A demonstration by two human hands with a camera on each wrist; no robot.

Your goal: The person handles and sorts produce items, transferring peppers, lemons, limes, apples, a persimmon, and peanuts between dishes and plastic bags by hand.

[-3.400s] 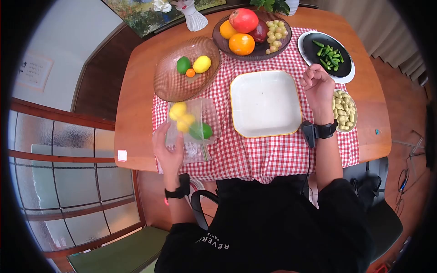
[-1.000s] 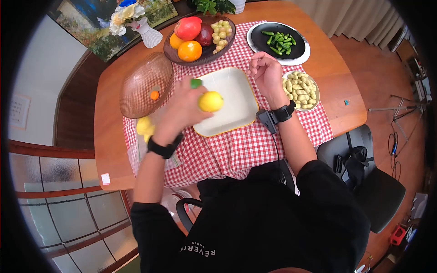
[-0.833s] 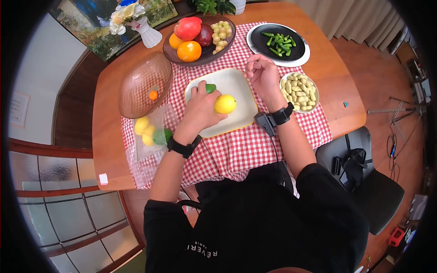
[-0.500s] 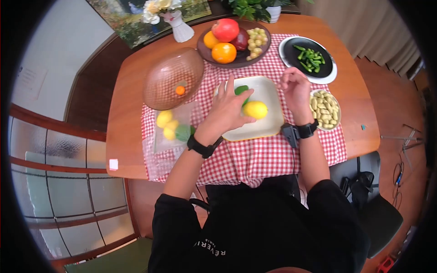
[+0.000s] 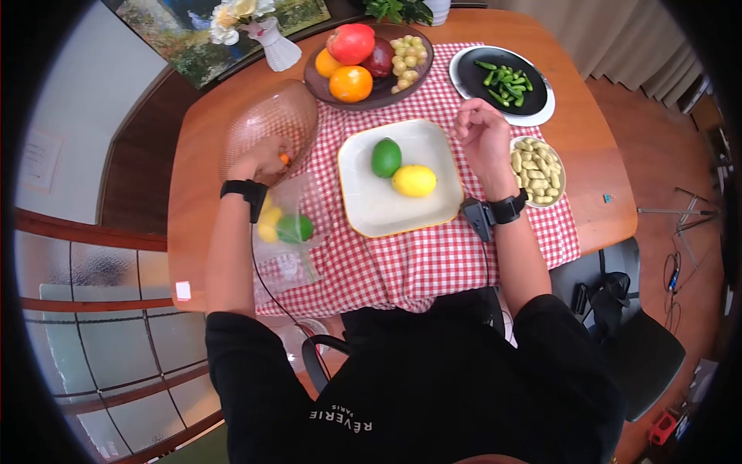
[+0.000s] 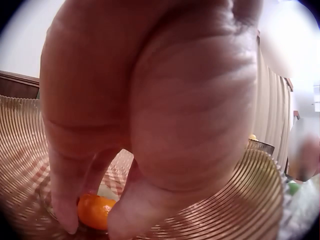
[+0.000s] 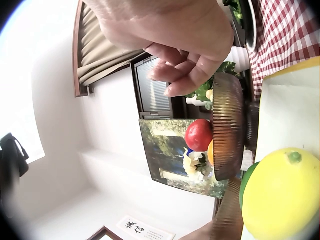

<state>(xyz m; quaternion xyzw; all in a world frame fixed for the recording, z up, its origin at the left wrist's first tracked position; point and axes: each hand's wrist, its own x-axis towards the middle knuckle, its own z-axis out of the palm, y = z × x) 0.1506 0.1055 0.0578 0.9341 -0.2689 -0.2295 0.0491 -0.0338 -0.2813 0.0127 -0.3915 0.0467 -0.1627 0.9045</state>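
Observation:
My left hand (image 5: 263, 157) reaches down into a brown ribbed glass bowl (image 5: 267, 112). Its thumb and fingers pinch a small orange citrus fruit (image 6: 95, 212) at the bottom of that bowl. A yellow lemon (image 5: 415, 181) and a green lime (image 5: 386, 158) lie side by side in the white square dish (image 5: 367, 213) with a yellow rim. Beside the dish's right edge, my right hand (image 5: 485, 143) hangs with loosely curled fingers, holding nothing. Below the bowl lies a clear plastic bag (image 5: 297, 263) with yellow fruit and a green fruit (image 5: 295, 228) inside, partly hidden by the left wrist.
A dark fruit bowl (image 5: 371, 100) with oranges, red fruit and grapes stands at the back. Green peppers lie on a black plate (image 5: 471, 77) at back right. A bowl of peanuts (image 5: 538, 172) sits right of my right wrist. A checked cloth (image 5: 417, 274) covers mid-table.
The lemon and lime went from the brown bowl into the white dish, carried by my left hand, which let go and moved back left into the bowl. The right hand stayed by the dish.

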